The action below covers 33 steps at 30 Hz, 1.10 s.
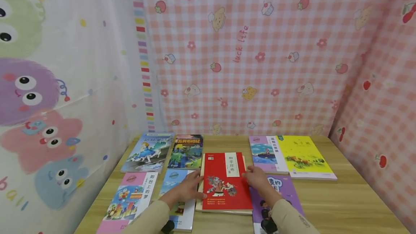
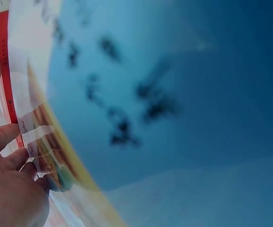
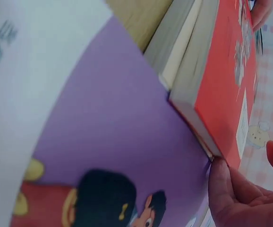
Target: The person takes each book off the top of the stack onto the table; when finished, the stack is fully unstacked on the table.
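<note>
A red book (image 1: 221,187) with drawn figures and a white title label lies at the front middle of the wooden table. Under it is another book with pale pages (image 3: 181,45), mostly hidden. My left hand (image 1: 186,189) holds the red book's left side, fingertips at the spine (image 2: 6,71) and thumb by the lower corner. From the right, my right hand (image 1: 258,181) holds the opposite edge. In the right wrist view a fingertip (image 3: 220,172) touches beneath the cover's edge. A purple book (image 1: 287,194) lies under my right forearm, a blue book (image 1: 185,219) under my left.
Left of my hands lie a pink book (image 1: 128,199), a blue-grey book with a girl (image 1: 149,152) and a dinosaur book (image 1: 186,152). A lilac book (image 1: 264,154) and a yellow book (image 1: 303,154) lie back right. Patterned cloth (image 1: 243,75) hangs behind the table (image 1: 344,198).
</note>
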Each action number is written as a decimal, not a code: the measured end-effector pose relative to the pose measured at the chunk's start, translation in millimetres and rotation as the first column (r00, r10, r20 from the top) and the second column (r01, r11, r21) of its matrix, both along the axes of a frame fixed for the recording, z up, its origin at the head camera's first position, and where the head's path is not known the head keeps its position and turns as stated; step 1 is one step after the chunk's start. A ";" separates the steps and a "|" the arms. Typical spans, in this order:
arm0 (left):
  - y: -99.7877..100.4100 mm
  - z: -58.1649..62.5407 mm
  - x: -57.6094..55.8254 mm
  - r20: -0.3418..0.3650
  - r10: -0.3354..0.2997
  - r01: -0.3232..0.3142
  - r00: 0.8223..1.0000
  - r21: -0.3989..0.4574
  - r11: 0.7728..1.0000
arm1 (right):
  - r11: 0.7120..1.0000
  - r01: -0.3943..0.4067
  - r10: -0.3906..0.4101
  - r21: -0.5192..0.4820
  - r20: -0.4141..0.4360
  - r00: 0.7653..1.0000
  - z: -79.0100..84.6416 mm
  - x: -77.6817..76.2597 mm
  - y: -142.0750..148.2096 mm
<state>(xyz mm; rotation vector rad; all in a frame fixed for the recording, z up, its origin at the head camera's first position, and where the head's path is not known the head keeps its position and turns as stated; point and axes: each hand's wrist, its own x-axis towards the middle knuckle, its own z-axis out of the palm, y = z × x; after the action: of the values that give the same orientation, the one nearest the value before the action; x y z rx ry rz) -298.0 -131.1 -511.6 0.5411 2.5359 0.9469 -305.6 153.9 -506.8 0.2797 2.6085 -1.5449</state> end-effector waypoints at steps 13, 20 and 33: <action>-2.9 2.3 -1.8 0.012 0.000 0.000 1.000 -0.022 1.000 | 0.944 0.096 -0.062 -0.314 0.118 0.991 7.0 0.3 3.9; -5.9 -4.0 -6.5 0.022 -0.015 0.015 1.000 -0.022 1.000 | 0.905 0.125 -0.064 -0.407 0.159 0.985 7.2 -6.3 4.7; -6.0 -5.7 -5.0 -0.012 -0.022 0.021 1.000 -0.011 1.000 | 0.929 -0.075 0.097 -0.362 0.043 0.994 10.3 3.3 5.0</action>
<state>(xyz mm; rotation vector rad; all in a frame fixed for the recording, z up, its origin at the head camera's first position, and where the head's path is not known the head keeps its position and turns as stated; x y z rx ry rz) -303.0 -137.0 -517.3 0.5715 2.5394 0.9243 -302.4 158.9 -496.5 0.1723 2.2009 -1.9058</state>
